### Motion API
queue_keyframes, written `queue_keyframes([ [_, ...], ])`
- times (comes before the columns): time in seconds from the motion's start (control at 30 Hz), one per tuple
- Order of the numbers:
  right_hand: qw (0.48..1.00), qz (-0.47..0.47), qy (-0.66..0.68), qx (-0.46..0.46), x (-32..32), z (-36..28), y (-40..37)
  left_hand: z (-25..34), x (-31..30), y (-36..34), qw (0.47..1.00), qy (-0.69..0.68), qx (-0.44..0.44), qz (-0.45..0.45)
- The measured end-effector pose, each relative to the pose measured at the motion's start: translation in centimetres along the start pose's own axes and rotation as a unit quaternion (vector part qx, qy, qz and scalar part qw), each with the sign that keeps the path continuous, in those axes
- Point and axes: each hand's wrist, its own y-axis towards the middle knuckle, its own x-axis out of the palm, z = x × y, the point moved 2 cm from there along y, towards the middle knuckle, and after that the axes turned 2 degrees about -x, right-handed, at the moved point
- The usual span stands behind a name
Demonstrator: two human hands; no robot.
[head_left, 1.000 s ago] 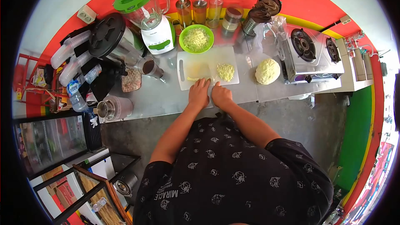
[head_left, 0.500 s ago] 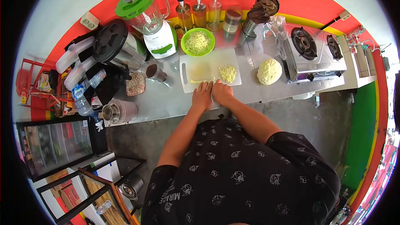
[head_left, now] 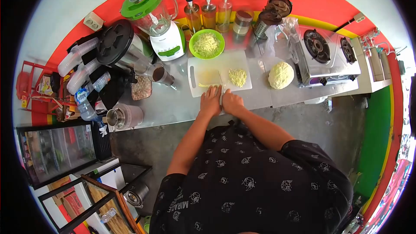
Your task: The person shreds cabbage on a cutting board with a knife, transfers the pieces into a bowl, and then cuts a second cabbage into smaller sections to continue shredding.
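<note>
My right hand is closed around the handle of a knife, whose thin blade points away from me over the white cutting board. Beside it, my left hand presses its fingertips on a pale cabbage piece at the board's near edge; the fingers cover most of it. To the right of the blade lies a small heap of shredded cabbage. Behind the board, a green bowl holds more shreds. A pale round cabbage sits on the metal counter.
A blender, several pump bottles and a lidded jar line the back. At right stands a gas stove. Left of the board are a tilted glass and a steel-topped container.
My right hand has drawn slightly back toward me with the knife, and more of the blade shows. The left hand stays nearly in place on the cabbage piece.
</note>
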Motion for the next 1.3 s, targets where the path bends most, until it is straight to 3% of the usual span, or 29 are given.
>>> queue_keyframes([
  [0.1, 0.998, 0.012, 0.039, 0.036, 0.1, 0.2, 0.8, 0.0, -0.2, 0.3, 1.0, -0.008, -0.003, -0.008],
  [0.47, 0.999, 0.031, -0.033, 0.0, 0.4, 0.2, 0.9, 0.1, -0.1, -0.2, 0.999, -0.029, 0.012, 0.033],
  [0.67, 1.0, 0.018, -0.019, 0.004, -0.9, -0.7, 1.0, 0.0, -0.3, -0.2, 0.999, -0.027, -0.001, 0.017],
  [0.73, 0.997, 0.068, -0.043, -0.012, 0.2, -0.4, 0.1, 0.1, -0.3, -0.2, 0.999, -0.027, -0.015, -0.017],
  [1.13, 0.996, 0.064, -0.062, -0.015, 0.7, -0.6, 0.7, 0.4, -0.5, -0.6, 1.0, -0.017, -0.016, -0.001],
  [1.23, 0.997, 0.052, -0.062, -0.021, 0.4, -0.6, 1.5, 0.1, 0.2, -0.6, 1.0, -0.006, -0.011, 0.005],
  [1.3, 0.997, 0.041, -0.058, -0.005, -0.3, -0.9, 2.2, 0.0, 0.5, -0.8, 0.998, -0.018, 0.016, 0.06],
])
